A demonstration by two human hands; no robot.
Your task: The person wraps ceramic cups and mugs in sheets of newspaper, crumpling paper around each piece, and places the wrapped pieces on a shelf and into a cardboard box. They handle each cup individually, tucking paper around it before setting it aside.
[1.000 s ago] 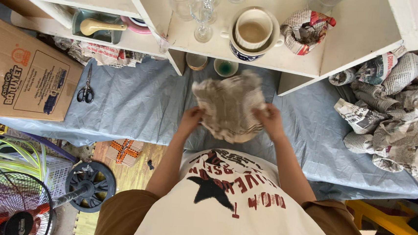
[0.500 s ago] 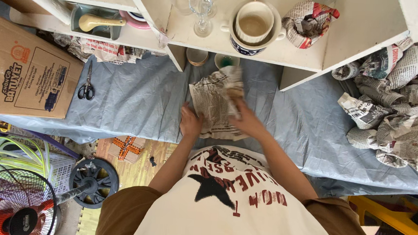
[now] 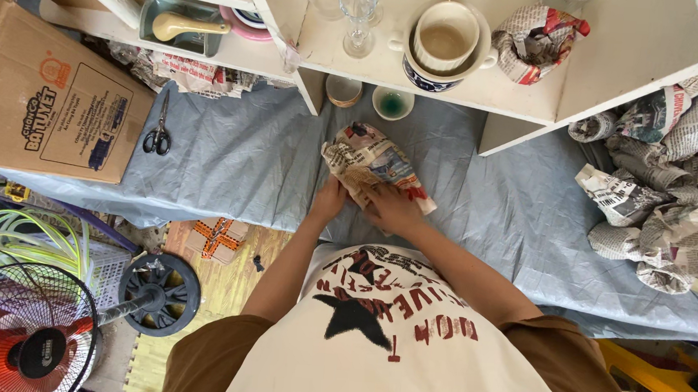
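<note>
A bundle wrapped in newspaper (image 3: 372, 163) lies on the grey-blue sheet (image 3: 228, 163) in front of me. My left hand (image 3: 330, 201) holds its near left edge. My right hand (image 3: 391, 207) presses down on the near right side of the paper, fingers curled over it. What the paper covers is hidden. Two small bowls (image 3: 368, 97), one brown and one green inside, sit just beyond the bundle under the white shelf (image 3: 528, 94).
Stacked cups (image 3: 446, 41), glasses (image 3: 358, 4) and a wrapped item (image 3: 536, 39) stand on the shelf. Several wrapped bundles (image 3: 669, 186) pile up at right. Scissors (image 3: 157, 136) and a cardboard box (image 3: 41, 97) lie left. A fan (image 3: 24, 333) stands at lower left.
The newspaper, held spread open between both hands a second ago, is now folded down into a compact bundle on the sheet, with both hands drawn together on its near side.
</note>
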